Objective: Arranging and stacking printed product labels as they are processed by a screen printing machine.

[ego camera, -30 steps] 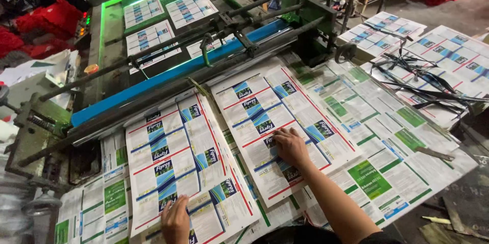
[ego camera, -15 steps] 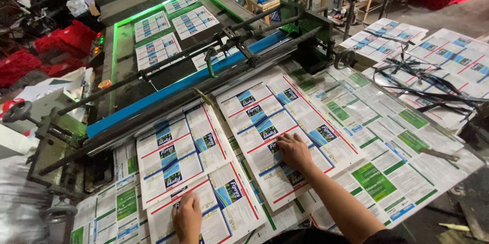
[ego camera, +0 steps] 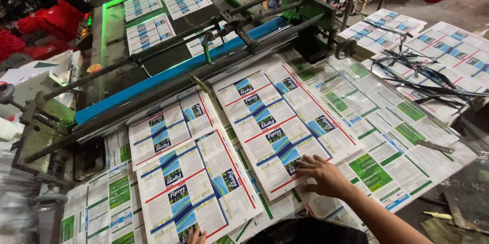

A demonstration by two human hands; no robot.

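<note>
Head view: the right hand (ego camera: pixel 323 175) is spread flat on the right printed sheet (ego camera: pixel 285 122); the left hand (ego camera: pixel 195 235), cut off by the frame's bottom edge, touches the left printed sheet (ego camera: pixel 188 172), its grip not discernible.

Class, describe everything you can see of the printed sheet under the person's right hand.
The printed sheet is a large white paper sheet carrying rows of repeated label panels with blue and green swooshes, divided by thin red lines. It lies flat, slightly askew, on overlapping green-printed sheets just below the blue bar. The right hand presses fingers on its near edge.
</note>
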